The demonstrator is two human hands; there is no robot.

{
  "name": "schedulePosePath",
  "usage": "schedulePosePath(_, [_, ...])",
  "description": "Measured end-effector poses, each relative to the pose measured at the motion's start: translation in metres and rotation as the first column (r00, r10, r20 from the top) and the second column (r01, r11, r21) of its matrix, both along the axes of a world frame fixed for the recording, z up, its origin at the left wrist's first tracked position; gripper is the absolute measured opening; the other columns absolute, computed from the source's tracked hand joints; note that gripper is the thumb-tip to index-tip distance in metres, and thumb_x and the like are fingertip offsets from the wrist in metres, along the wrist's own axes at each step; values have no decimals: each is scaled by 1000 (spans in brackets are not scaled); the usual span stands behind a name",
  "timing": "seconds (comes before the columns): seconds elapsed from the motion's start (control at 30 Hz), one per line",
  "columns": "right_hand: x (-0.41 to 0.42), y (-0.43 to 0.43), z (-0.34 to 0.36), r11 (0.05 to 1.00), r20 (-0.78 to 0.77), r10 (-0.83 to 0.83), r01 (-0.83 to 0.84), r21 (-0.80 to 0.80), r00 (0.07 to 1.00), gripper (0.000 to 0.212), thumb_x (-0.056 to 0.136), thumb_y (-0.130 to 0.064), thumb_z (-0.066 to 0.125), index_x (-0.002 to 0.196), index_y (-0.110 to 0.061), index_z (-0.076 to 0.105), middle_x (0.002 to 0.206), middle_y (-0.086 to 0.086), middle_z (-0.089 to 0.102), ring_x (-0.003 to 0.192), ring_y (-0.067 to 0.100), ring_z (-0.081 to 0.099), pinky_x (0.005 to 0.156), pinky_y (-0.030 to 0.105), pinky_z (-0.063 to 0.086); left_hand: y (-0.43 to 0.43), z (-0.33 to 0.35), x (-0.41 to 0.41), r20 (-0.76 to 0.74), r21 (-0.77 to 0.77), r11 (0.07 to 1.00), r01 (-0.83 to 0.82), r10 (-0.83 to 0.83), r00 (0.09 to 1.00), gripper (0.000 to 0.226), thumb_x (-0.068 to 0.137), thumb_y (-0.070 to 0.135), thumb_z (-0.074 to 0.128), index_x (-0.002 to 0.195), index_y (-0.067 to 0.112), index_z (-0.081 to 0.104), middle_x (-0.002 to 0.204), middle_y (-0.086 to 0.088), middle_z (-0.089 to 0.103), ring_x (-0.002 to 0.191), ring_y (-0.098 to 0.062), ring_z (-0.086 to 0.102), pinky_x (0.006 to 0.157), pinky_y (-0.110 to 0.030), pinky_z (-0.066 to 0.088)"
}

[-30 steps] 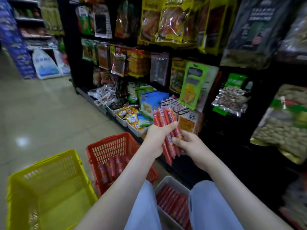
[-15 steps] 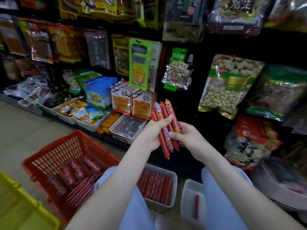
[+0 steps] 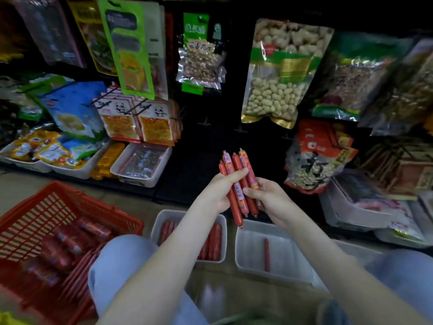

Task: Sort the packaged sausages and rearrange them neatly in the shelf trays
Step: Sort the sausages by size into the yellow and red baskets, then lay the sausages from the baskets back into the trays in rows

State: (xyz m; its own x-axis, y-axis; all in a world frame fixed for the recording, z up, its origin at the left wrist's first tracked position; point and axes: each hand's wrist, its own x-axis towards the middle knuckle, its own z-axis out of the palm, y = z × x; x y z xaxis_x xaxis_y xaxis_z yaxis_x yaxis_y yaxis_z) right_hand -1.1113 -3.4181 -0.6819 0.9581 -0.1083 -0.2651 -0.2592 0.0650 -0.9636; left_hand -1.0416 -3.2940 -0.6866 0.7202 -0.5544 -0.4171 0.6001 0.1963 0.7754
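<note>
Sausages — bundle clasped in fingers of left hand and right hand above tray; ends uneven — one may be dropped.

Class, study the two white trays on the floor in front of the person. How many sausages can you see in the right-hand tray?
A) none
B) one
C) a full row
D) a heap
B: only a single sausage shows in the right-hand tray, lying alone on its bare bottom, while the left-hand tray is packed with them.
</note>
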Motion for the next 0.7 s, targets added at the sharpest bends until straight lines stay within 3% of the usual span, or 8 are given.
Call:
schedulePosePath(0.1, [-3, -26, -52, 998, -111, -49, 54, 38, 993, 24, 89, -3, 60, 113, 2, 60, 98, 18, 68, 81, 26, 67, 70, 33, 54, -29, -42, -1, -152, 119, 993, -8, 26, 988, 26, 88, 14, 66, 108, -3, 64, 93, -21, 68, 84, -32, 67, 80, -48, 57])
schedulePosePath(0.17, [-7, -44, -88, 992, -179, -94, 107, 62, 979, 23, 89, -2, 61, 113, -1, 61, 101, 17, 69, 87, 26, 68, 72, 32, 54, -45, -77, 1, -231, 181, 983, 6, 37, 972, 28, 90, 12, 63, 113, -4, 63, 102, -21, 67, 84, -30, 67, 77, -43, 57])
schedulePosePath(0.23, [-13, -62, -125, 974, -259, -177, 207, 91, 950, 21, 89, 2, 59, 109, -3, 61, 99, 15, 69, 88, 25, 68, 74, 31, 56, -57, -113, 2, -319, 212, 977, 26, 43, 947, 18, 92, 11, 59, 105, -1, 64, 103, -18, 69, 83, -26, 68, 77, -39, 56])
schedulePosePath(0.3, [-18, -83, -163, 945, -351, -283, 323, 58, 892, 23, 88, 7, 59, 108, -3, 59, 88, 11, 67, 77, 20, 66, 66, 27, 56, -67, -153, 4, -396, 254, 966, 46, 60, 916, 8, 93, 11, 59, 89, 4, 63, 81, -11, 71, 66, -19, 68, 66, -30, 57])
schedulePosePath(0.37, [-24, -103, -201, 929, -415, -336, 371, 3, 845, 23, 86, 10, 59, 108, 3, 58, 79, 11, 63, 66, 19, 62, 56, 23, 52, -77, -187, 5, -429, 301, 950, 79, 61, 901, 13, 91, 12, 62, 80, 6, 60, 58, -5, 64, 46, -13, 60, 50, -23, 52])
schedulePosePath(0.43, [-31, -119, -238, 916, -476, -369, 399, -43, 798, 19, 85, 10, 59, 103, 3, 56, 73, 12, 59, 62, 23, 56, 51, 24, 50, -85, -220, 5, -439, 380, 918, 113, 71, 896, 19, 87, 17, 69, 74, 7, 59, 51, -3, 57, 42, -12, 54, 47, -22, 49])
schedulePosePath(0.57, [-40, -141, -306, 912, -603, -402, 359, -198, 688, 16, 85, 8, 59, 95, -4, 56, 73, 9, 59, 64, 21, 56, 62, 33, 50, -95, -277, 6, -475, 478, 854, 206, 53, 878, 25, 80, 25, 77, 73, 7, 62, 54, -4, 58, 50, -16, 55, 57, -28, 50])
schedulePosePath(0.7, [-36, -153, -370, 910, -647, -410, 243, -336, 642, 16, 84, 7, 55, 96, -4, 54, 68, 11, 53, 55, 21, 48, 49, 28, 39, -106, -314, 8, -468, 487, 826, 284, -28, 883, 17, 80, 21, 76, 84, 10, 63, 60, -2, 59, 58, -16, 58, 60, -29, 50])
